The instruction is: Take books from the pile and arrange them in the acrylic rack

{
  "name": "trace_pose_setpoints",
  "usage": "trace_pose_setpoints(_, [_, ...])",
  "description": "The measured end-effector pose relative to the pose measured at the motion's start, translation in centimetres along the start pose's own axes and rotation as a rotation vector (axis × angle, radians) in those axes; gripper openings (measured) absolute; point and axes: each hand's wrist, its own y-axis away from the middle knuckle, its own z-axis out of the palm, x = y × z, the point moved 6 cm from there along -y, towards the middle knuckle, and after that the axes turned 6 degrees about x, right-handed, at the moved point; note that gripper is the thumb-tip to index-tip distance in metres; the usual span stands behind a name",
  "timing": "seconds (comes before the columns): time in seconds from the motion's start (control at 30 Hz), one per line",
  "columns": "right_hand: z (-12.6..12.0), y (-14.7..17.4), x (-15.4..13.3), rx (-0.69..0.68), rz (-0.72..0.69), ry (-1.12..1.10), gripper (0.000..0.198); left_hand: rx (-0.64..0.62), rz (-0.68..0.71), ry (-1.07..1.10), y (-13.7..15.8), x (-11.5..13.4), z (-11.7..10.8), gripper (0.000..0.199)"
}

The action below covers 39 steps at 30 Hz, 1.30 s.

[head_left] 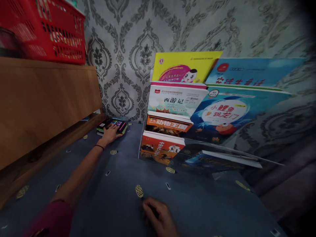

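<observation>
At the far end of the dark blue patterned cloth [93, 184], my left hand [111, 132] lies on a small stack of books [102, 125]. Its fingers are spread over the top cover, which is dark with bright pictures, and the thumb points out to the right. The stack sits against the wall, beside the wooden cabinet. Low in the view, my right hand [160, 215] hovers over or rests on the cloth; I cannot tell which. Its fingers are curled in loosely, and nothing shows in them.
A clear rack [247, 153] holds upright books in tiers, among them a yellow book [168, 62], a white book [158, 95], an orange book [153, 148] and a blue book [197, 115]. On the left, a red basket [61, 49] stands on a wooden cabinet [49, 102]. Patterned wallpaper [145, 49] lies behind.
</observation>
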Motion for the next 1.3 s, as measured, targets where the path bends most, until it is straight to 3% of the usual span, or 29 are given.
trace_pose_setpoints(0.17, [0.1, 0.1, -0.1, -0.002, -0.006, 0.0, 0.067, 0.021, 0.09, -0.04, 1.8, 0.1, -0.9, 0.044])
trace_pose_setpoints(0.4, [0.0, 0.1, -0.5, 0.017, -0.04, -0.014, 0.067, 0.053, 0.159, -0.1, 4.8, 1.2, -1.5, 0.052])
trace_pose_setpoints(0.83, [-0.2, 0.5, -2.0, -0.017, -0.019, -0.014, 0.061, 0.024, 0.253, -0.155, 16.0, 1.7, -0.3, 0.056])
trace_pose_setpoints(0.97, [-0.2, 0.4, -1.9, -0.011, -0.05, -0.021, 0.055, 0.012, 0.292, -0.156, 18.9, 2.3, -1.0, 0.055])
trace_pose_setpoints(1.17, [-0.3, 0.5, -2.3, 0.024, -0.091, 0.012, 0.047, -0.017, 0.39, -0.174, 22.6, 5.9, -2.4, 0.055])
trace_pose_setpoints(1.3, [-1.5, 1.0, -3.5, 0.195, -0.251, 0.074, 0.036, -0.005, 0.441, -0.147, 25.6, 10.8, -3.5, 0.051])
